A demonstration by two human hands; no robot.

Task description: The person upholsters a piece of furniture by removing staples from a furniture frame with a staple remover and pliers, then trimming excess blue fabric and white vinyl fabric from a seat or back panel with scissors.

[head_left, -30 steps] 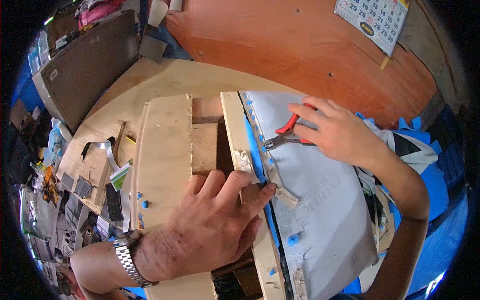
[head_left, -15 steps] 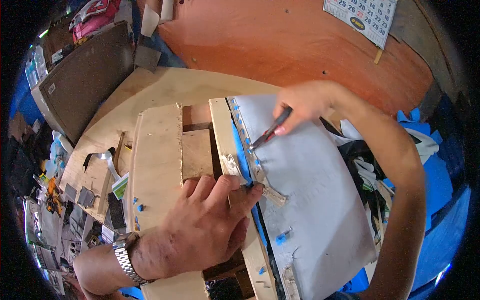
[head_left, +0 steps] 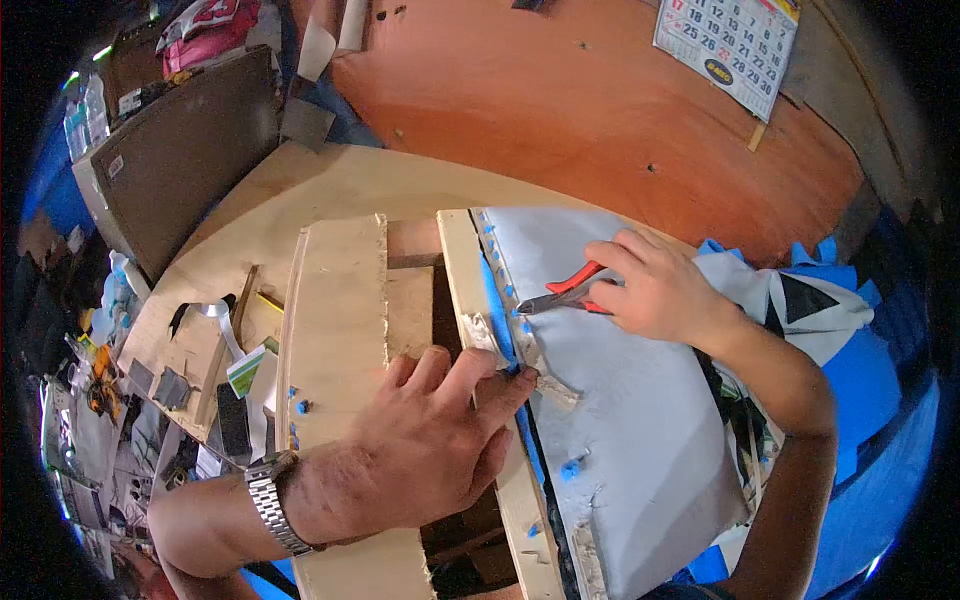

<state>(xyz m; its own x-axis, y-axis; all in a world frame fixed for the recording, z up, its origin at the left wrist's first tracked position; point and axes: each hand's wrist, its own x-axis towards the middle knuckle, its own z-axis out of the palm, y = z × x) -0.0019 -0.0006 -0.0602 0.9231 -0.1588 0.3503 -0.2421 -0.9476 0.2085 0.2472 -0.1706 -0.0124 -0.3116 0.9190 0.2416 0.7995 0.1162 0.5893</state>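
Red-handled pliers [head_left: 575, 290] are in my right hand [head_left: 660, 285], their handles spread. Their jaws point left at a strip with several blue bits [head_left: 507, 290] along the edge of a grey-white covered panel [head_left: 640, 420]. Curled over the pale wooden rail [head_left: 462, 270] beside that edge is my left hand [head_left: 435, 430], a metal-band watch [head_left: 275, 505] on its wrist. Its index fingertip presses by a torn strip [head_left: 555, 388]; whatever lies under the fingers is hidden. Blue material [head_left: 496, 310] shows between rail and panel.
The wooden frame lies on a light wooden table [head_left: 345, 170]. A brown board [head_left: 185, 150] stands at the left, near assorted clutter. An orange wall panel [head_left: 560, 110] with a calendar [head_left: 730, 50] is behind. Blue and white fabric [head_left: 830, 310] is piled at the right.
My right hand has moved down and right, and the pliers have swung to lie flatter with handles spread. My left hand keeps its place on the frame. The whole view has shifted slightly.
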